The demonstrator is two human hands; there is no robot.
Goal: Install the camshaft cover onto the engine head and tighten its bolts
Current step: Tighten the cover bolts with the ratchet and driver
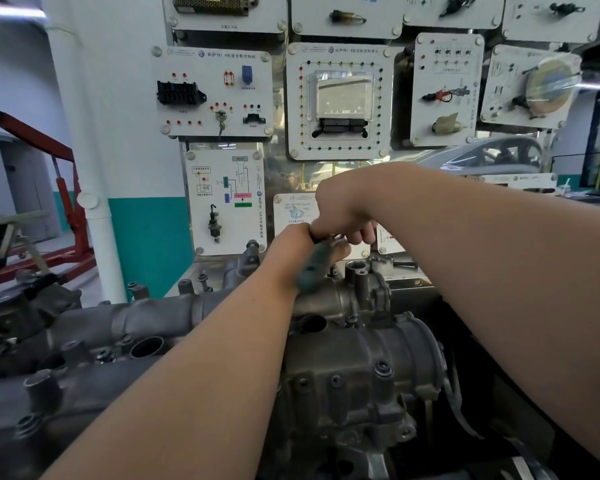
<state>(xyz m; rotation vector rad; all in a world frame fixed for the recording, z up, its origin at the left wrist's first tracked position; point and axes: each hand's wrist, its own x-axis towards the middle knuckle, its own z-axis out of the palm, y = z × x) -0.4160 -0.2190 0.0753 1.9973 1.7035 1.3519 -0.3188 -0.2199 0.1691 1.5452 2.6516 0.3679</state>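
The grey cast camshaft cover (146,320) lies along the engine head, running from the left to the centre. Both my arms reach over it to its far side. My left hand (291,251) grips a tool with a green handle (314,266), blurred by motion, held over the far edge of the cover. My right hand (340,216) curls over the top end of that tool, fingers bent down around it. The bolt under the tool is hidden by my hands. Other bolt heads (383,367) show on the near housing.
A board of white training panels (340,102) with sockets and electrical parts stands right behind the engine. A red engine hoist (66,202) is at the left. A white pipe (97,220) runs down the wall. Small loose parts (381,259) lie on the shelf behind the engine.
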